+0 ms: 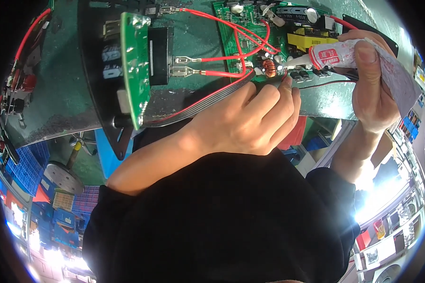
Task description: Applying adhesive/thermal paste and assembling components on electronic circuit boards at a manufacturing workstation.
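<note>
My right hand squeezes a white glue tube with red print, its far end flattened and creased. The tube's white nozzle points left and meets the parts at the near edge of a green circuit board. Just left of the tip sits a copper-wound coil. My left hand is curled at the board's near edge, its fingertips drawn together beside the coil; what they grip, if anything, is hidden. A grey ribbon cable with one red edge passes behind that hand.
Red wires link the board to a black socket beside an upright green board on a black panel. A yellow transformer and black capacitor rise from the board. More wired parts lie far left.
</note>
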